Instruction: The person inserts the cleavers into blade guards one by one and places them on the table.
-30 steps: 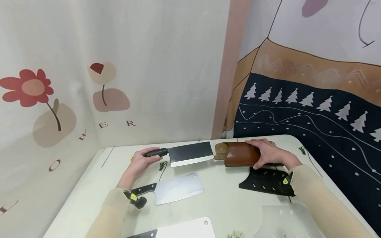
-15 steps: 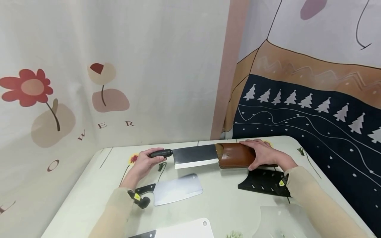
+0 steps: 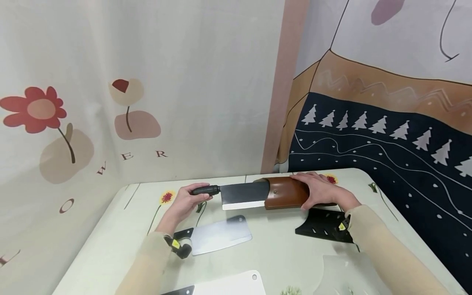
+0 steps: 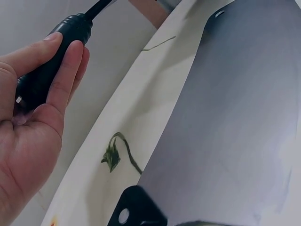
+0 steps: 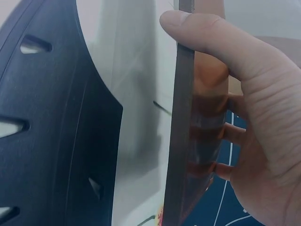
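In the head view my left hand (image 3: pixel 186 203) grips the black handle (image 3: pixel 205 190) of a cleaver with a dark blade (image 3: pixel 243 194) and a bright edge. The far part of that blade is hidden inside a brown leather sheath (image 3: pixel 285 192). My right hand (image 3: pixel 320 189) holds the sheath from its right end, thumb along the lower edge and fingers over the top. The left wrist view shows thumb and fingers of the left hand (image 4: pixel 42 89) round the handle (image 4: pixel 56 61). In the right wrist view the right hand (image 5: pixel 263 99) spans the sheath (image 5: pixel 207 117).
A silver cleaver (image 3: pixel 221 235) lies below the left hand, and a white-bladed cleaver (image 3: pixel 230 284) is at the front edge of view. A black slotted blade guard (image 3: pixel 324 226) lies under the right wrist, with a translucent guard (image 3: pixel 350 274) in front. A curtain (image 3: pixel 206 102) hangs behind the table.
The cleaver and sheath were apart and have come together. The left hand moved right and the right hand moved left, so the sheath now covers part of the blade.
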Demonstrator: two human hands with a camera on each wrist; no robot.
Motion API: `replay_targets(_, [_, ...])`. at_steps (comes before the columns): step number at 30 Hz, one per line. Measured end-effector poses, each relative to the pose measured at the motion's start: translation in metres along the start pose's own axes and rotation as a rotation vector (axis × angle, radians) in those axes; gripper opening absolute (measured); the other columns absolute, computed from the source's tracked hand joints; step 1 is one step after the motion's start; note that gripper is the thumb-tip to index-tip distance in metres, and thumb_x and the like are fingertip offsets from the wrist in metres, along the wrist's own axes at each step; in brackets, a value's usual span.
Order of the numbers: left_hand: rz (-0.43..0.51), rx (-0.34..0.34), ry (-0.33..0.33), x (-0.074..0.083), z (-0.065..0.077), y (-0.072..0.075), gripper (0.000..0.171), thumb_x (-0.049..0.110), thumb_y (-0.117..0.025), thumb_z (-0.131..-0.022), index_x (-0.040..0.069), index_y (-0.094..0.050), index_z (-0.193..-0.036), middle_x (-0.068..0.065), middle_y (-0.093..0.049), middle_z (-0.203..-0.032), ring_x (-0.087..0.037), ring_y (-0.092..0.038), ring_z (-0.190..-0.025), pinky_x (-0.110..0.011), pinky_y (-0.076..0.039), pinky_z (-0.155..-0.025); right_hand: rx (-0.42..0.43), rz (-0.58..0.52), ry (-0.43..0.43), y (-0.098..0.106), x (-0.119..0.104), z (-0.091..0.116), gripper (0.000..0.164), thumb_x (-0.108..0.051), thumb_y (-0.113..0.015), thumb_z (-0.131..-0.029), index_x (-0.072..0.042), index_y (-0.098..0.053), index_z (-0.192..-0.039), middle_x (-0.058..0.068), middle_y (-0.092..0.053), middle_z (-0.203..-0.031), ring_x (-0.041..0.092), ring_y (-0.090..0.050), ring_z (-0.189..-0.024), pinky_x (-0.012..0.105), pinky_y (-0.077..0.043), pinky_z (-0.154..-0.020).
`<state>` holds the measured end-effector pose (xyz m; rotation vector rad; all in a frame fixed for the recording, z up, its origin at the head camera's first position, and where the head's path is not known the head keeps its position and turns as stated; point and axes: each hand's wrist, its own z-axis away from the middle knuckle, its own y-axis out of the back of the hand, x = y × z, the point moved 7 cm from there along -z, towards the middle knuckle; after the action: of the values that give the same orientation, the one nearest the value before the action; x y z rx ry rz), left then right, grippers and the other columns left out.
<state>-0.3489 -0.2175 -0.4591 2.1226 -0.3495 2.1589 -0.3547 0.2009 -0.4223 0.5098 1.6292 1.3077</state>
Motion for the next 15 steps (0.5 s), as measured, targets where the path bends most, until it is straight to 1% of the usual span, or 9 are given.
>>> replay_targets(3, [0.005,0.014,0.014,-0.003,-0.001,-0.002,0.055,-0.014,-0.064,-0.091,-0.018,-0.045,-0.142,-0.032,-0.043,-0.140,-0.031,-0.069,-0.108,-0.036,-0.054,-0.095,-0.008,0.008,-0.004,-0.001,-0.002,-0.001,0.107,-0.038,-0.093,-0.066,-0.013,-0.042,-0.156,0.018,-0.039,-0.157,0.045,-0.029,-0.139,0.077,-0.025,-0.104])
replay_targets(7, [0.005,0.016,0.023,-0.007,-0.002,-0.007,0.053,-0.014,-0.064,-0.092,-0.017,-0.047,-0.142,-0.032,-0.044,-0.141,-0.026,-0.070,-0.104,-0.036,-0.054,-0.095,-0.017,0.004,0.002,-0.002,-0.005,-0.004,0.106,-0.035,-0.093,-0.066,-0.014,-0.042,-0.157,0.017,-0.040,-0.157,0.043,-0.029,-0.139,0.076,-0.026,-0.104])
replay_targets(11, [-0.009,0.004,0.028,-0.009,-0.004,-0.014,0.054,-0.012,-0.065,-0.092,-0.016,-0.046,-0.142,-0.032,-0.044,-0.141,-0.027,-0.070,-0.106,-0.035,-0.054,-0.095,-0.024,-0.009,0.022,-0.004,-0.010,-0.008,0.107,-0.033,-0.094,-0.066,-0.015,-0.042,-0.157,0.015,-0.040,-0.157,0.042,-0.028,-0.140,0.074,-0.026,-0.105])
replay_targets(15, [0.006,0.003,0.034,-0.010,-0.006,-0.023,0.054,-0.012,-0.066,-0.092,-0.016,-0.047,-0.142,-0.029,-0.044,-0.141,-0.028,-0.068,-0.110,-0.036,-0.054,-0.095,-0.037,-0.011,0.027,-0.005,-0.014,-0.012,0.106,-0.032,-0.094,-0.065,-0.017,-0.042,-0.157,0.014,-0.040,-0.158,0.042,-0.028,-0.140,0.074,-0.025,-0.107])
